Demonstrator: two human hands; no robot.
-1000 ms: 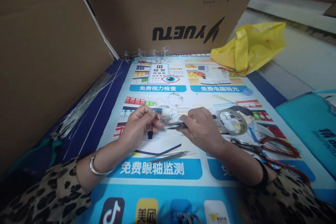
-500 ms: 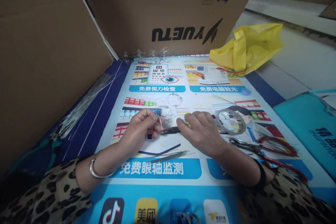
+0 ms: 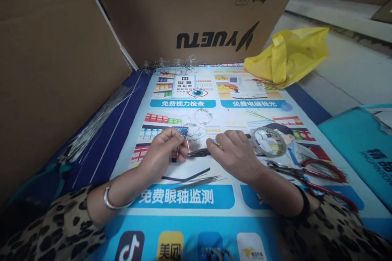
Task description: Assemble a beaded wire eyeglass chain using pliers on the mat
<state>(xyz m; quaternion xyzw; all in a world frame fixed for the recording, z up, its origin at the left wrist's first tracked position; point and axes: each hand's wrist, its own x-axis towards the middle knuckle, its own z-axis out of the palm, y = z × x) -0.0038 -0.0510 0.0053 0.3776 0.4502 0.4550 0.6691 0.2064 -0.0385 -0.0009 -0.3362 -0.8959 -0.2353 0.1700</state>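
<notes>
Pinched between the thumb and fingers of my left hand (image 3: 167, 145) is a thin wire (image 3: 187, 142), bent into a loop. My right hand (image 3: 235, 153) is closed around a pair of pliers (image 3: 200, 152), whose dark narrow jaws point left and meet the wire's end by my left fingertips. Most of the pliers' handle is hidden under my right fingers. Just beyond my hands lie wire loops with small beads (image 3: 203, 117). Below them, a bundle of short dark wires (image 3: 199, 181) rests on the printed sheet (image 3: 171, 212).
Right of my right hand are a roll of clear tape (image 3: 283, 142) and red-handled scissors (image 3: 324, 171). A yellow bag (image 3: 290, 57) lies at the back right. Long wires (image 3: 101, 118) and teal-handled pliers (image 3: 59, 171) are at left. Cardboard (image 3: 196, 8) walls the back.
Almost nothing differs. Both hands keep their grips, with the pliers at the wire's end; the view has shifted very slightly.
</notes>
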